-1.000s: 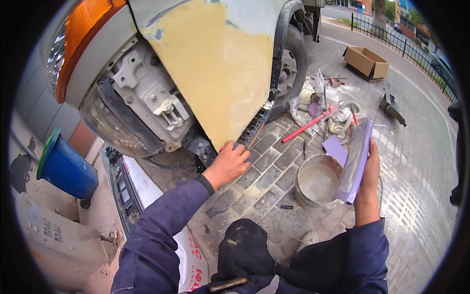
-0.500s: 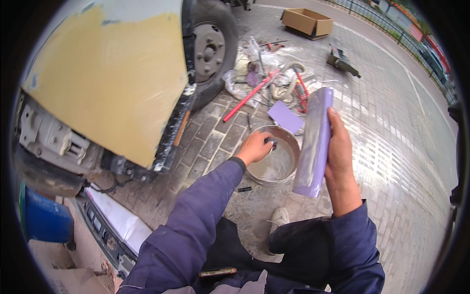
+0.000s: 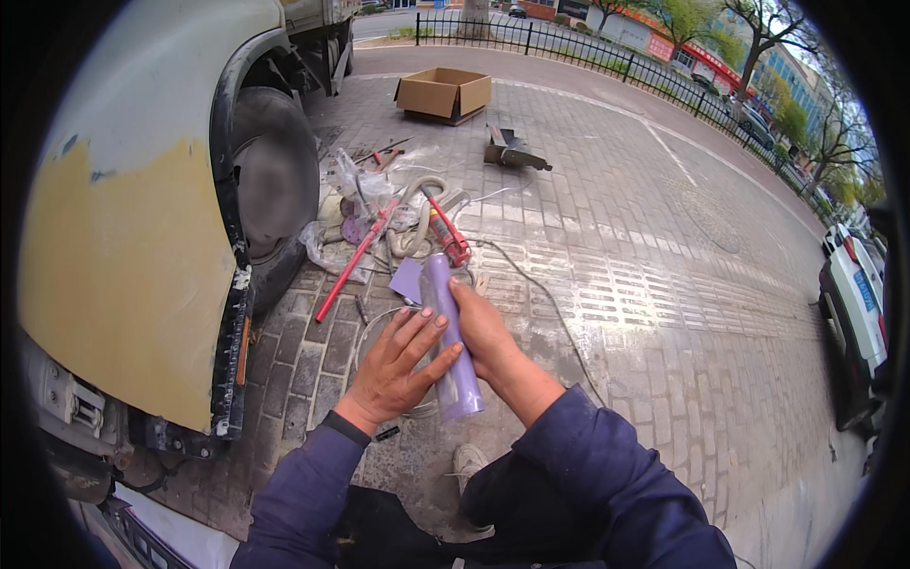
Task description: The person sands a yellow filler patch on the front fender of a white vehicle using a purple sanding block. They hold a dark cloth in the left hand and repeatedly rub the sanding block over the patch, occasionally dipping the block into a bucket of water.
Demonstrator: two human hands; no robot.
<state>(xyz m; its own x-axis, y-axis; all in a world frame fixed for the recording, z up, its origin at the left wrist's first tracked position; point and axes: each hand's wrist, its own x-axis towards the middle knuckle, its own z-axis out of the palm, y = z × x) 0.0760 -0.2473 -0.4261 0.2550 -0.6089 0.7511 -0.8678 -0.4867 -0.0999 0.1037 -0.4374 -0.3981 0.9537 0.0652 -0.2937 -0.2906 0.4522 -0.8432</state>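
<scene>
My right hand (image 3: 495,334) is wrapped round a long, narrow purple sanding board (image 3: 449,343), its near face dusted grey, held upright and slightly tilted. My left hand (image 3: 393,370) lies against the board's left side, fingers straight and spread, thumb across its front. Below and behind the left hand is a round basin (image 3: 364,334), mostly covered by the hand and the board. A flat purple sheet (image 3: 406,280) lies on the paving just beyond it. A small black piece (image 3: 387,433) rests on the ground near my left wrist.
At left stands a vehicle with a yellow-filled panel (image 3: 123,284) and a wheel (image 3: 275,185). Plastic bags, a hose (image 3: 412,223) and a red pole (image 3: 355,261) lie ahead. Farther off are a cardboard box (image 3: 441,95) and a dark part (image 3: 512,152). A cable (image 3: 550,294) crosses the paving.
My left hand has come up out of the basin, let go of a small dark thing and now touches the board. The view has swung up and right.
</scene>
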